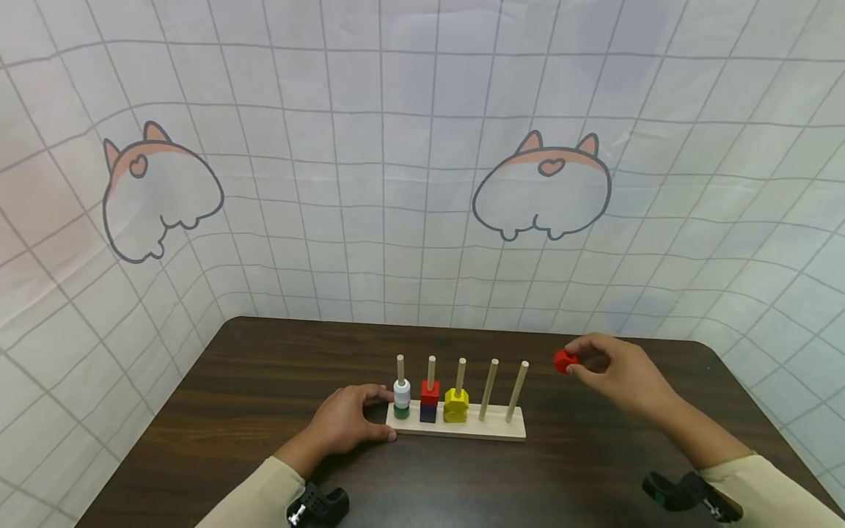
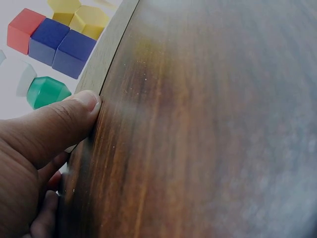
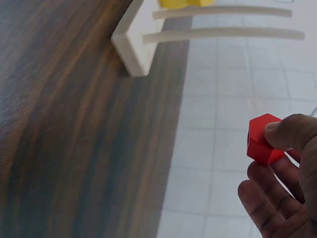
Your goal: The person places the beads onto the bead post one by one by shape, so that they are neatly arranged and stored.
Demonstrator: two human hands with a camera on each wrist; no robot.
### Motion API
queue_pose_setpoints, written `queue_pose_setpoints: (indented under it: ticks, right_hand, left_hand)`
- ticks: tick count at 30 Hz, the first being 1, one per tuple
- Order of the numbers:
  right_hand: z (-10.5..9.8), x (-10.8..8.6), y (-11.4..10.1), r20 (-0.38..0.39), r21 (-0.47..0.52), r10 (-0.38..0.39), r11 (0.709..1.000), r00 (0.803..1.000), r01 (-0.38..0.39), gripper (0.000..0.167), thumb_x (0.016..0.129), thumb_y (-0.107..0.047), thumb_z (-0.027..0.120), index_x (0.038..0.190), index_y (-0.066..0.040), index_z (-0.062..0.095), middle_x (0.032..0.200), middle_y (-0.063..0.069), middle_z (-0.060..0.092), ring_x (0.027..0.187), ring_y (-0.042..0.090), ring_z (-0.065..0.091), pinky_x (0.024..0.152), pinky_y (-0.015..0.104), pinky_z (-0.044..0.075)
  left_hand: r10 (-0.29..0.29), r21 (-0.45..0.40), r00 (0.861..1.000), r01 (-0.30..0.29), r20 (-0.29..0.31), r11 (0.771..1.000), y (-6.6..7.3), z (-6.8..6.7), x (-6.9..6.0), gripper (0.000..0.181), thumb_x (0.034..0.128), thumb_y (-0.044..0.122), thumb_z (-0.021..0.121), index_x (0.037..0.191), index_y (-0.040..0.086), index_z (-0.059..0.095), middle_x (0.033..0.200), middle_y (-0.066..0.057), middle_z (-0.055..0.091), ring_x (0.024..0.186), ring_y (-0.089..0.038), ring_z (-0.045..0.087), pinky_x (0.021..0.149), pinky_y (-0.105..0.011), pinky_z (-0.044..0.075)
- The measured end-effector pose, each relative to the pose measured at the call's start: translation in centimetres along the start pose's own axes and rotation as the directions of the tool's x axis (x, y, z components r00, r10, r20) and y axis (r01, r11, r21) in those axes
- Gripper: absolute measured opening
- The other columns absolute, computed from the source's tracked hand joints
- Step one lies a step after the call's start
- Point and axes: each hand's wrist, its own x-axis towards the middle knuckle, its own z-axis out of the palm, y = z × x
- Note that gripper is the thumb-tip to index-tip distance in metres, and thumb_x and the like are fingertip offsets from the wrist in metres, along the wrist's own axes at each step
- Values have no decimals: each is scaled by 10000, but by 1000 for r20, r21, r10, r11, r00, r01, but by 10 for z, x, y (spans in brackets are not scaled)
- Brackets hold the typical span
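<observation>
A wooden peg board [image 1: 462, 429] with several upright pegs stands on the table. My left hand [image 1: 346, 419] grips its left end, and the thumb lies on the board's front edge in the left wrist view. White beads [image 1: 401, 392] sit over a green bead [image 2: 47, 92] on the leftmost peg. Beside them, a red block [image 1: 430, 392] tops blue blocks [image 2: 74, 52], followed by yellow beads [image 1: 455, 405] on the middle peg. The two pegs on the right are bare. My right hand [image 1: 620, 372] pinches a red hexagonal bead [image 3: 265, 139], held apart from the board on its right.
The dark wooden table [image 1: 264, 359] has rounded far corners. A pale gridded cloth [image 1: 370, 220] with cartoon drawings hangs behind it and along the sides. Black wrist devices [image 1: 317, 506] are strapped at both sleeves.
</observation>
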Motion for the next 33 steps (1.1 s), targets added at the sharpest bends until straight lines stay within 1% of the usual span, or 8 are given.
queue_pose_setpoints:
  ticks: [6, 12, 18, 22, 28, 33]
  right_hand:
    - [-5, 4, -19, -4, -1, -47, 999, 999, 47, 258, 925, -156, 788, 1162, -120, 695, 1002, -8, 733, 841, 134, 702, 664, 303, 549]
    - [-7, 5, -34, -12, -5, -81, 997, 997, 81, 255, 920, -165, 797, 1155, -140, 702, 992, -30, 735, 839, 118, 704, 673, 300, 560]
    - [-7, 7, -53, -19, 20, -109, 994, 994, 110, 246, 916, -165, 800, 1144, -156, 708, 989, -45, 736, 839, 107, 709, 679, 297, 564]
    - [-7, 9, -65, -19, 40, -126, 991, 992, 127, 242, 911, -151, 803, 1136, -145, 714, 984, -47, 733, 838, 112, 709, 688, 297, 565]
    - [-4, 13, -77, -24, 43, -164, 985, 986, 165, 231, 909, -147, 807, 1122, -133, 718, 994, -40, 734, 839, 111, 709, 689, 298, 561]
    - [0, 18, -84, -19, 79, -175, 981, 984, 176, 233, 904, -135, 811, 1119, -140, 720, 987, -44, 735, 831, 104, 706, 670, 297, 554]
  left_hand:
    - [0, -2, 1000, 0, 5, 1000, 0, 0, -1, 548, 716, 424, 937, 1196, 260, 727, 1302, -8, 682, 1232, -284, 608, 998, -559, 463]
    - [1, -1, 1000, -1, 6, 1000, 0, -1, -2, 548, 715, 427, 937, 1195, 264, 728, 1299, -4, 683, 1232, -283, 607, 1000, -560, 461]
    - [6, -6, 1000, -6, 6, 1000, -1, 0, -4, 549, 713, 432, 937, 1195, 272, 728, 1299, -1, 684, 1230, -281, 608, 994, -561, 464]
    - [9, -10, 1000, -9, 5, 1000, -1, 0, -4, 547, 711, 434, 938, 1190, 274, 730, 1297, -3, 687, 1227, -281, 611, 990, -562, 465]
    - [10, -13, 1000, -10, 4, 1000, -1, -1, -4, 543, 712, 434, 937, 1186, 270, 732, 1304, -13, 682, 1236, -289, 606, 999, -562, 462]
    - [8, -7, 1000, -8, 5, 1000, -1, -2, -3, 543, 714, 438, 935, 1188, 268, 730, 1305, -21, 680, 1235, -291, 606, 999, -562, 463]
